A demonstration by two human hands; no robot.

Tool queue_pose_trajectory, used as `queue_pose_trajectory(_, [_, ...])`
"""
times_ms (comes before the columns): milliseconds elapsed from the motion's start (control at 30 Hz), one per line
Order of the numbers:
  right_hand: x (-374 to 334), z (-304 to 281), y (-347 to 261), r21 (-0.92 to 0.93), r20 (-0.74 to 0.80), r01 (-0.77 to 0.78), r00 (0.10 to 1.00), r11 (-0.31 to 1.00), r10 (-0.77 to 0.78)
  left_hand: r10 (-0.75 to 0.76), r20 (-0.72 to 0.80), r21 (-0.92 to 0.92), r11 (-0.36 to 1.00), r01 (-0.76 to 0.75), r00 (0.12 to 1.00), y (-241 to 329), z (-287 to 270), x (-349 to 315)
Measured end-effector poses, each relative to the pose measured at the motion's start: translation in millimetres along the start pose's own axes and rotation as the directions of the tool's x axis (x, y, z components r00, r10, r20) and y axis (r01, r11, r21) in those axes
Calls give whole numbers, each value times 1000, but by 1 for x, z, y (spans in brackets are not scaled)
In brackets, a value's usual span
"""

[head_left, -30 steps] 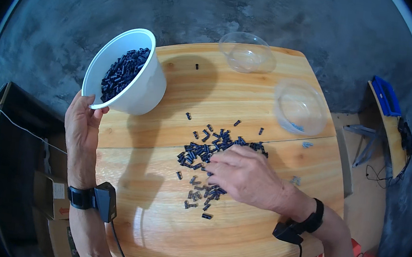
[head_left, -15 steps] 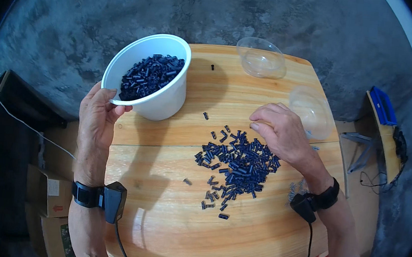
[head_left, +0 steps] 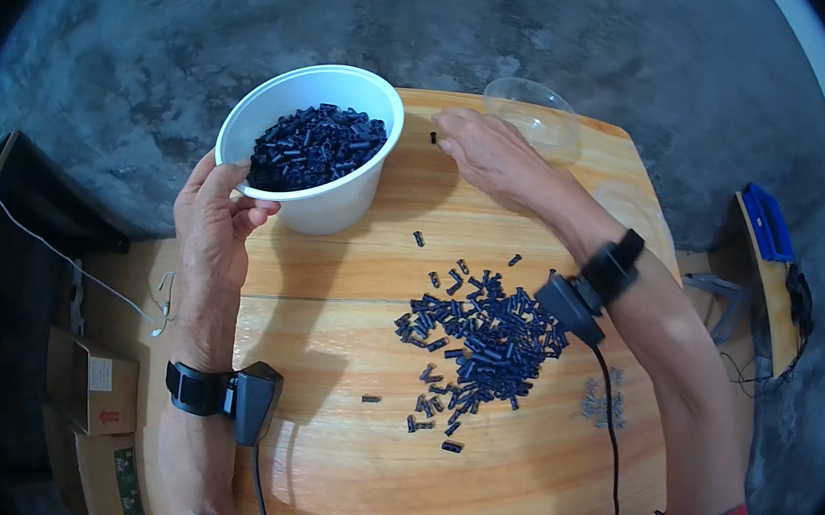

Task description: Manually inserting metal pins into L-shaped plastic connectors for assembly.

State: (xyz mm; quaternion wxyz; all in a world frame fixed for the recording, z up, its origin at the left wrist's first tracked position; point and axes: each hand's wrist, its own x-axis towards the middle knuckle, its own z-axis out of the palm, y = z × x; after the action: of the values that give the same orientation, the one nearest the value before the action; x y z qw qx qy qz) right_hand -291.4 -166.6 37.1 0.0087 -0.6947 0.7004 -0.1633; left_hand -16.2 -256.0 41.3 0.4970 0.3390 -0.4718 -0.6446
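My left hand (head_left: 220,202) pinches the near left rim of a white plastic bucket (head_left: 343,205), which tilts toward me. Inside lies a heap of small black cylindrical plastic pieces (head_left: 318,152). My right hand (head_left: 489,152) reaches across to the far part of the table, thumb and fingers slightly apart. A single black piece (head_left: 433,138) lies on the wood by its fingertips, and nothing shows in the grip. Below my right forearm, a loose pile of the same black pieces (head_left: 494,342) spreads over the table, with several strays around it.
A clear plastic bowl (head_left: 547,121) stands at the table's far edge, partly behind my right hand. Another clear container (head_left: 629,205) is mostly covered by my forearm. Small grey screws or similar bits (head_left: 603,403) lie at the right. Cardboard boxes (head_left: 102,391) sit at lower left.
My right hand has moved far and left, from above the pile to the lone piece near the table's far edge. The bucket has shifted slightly right in view, still in my left hand.
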Motion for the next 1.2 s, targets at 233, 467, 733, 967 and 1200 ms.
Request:
queue_pose_trajectory(233, [12,30,8,-33,186,-25,982,999,31,0,62,49,999,-3,998,0,-3,2])
queue_pose_trajectory(467, [-51,21,-31,270,236,204,934,941,-270,-9,67,14,1000,9,998,4,21,-9])
queue_pose_trajectory(733, [-117,2,-51,428,189,294,896,855,-403,-63,170,12,998,62,983,-8,58,-21])
queue_pose_trajectory(967, [-155,-17,-27,268,-12,55,998,962,-53,-67,248,11,998,67,966,-13,73,-31])
queue_pose_trajectory(1200, [-176,0,-25,207,80,29,996,978,-47,-110,256,34,994,104,960,-26,91,-26])
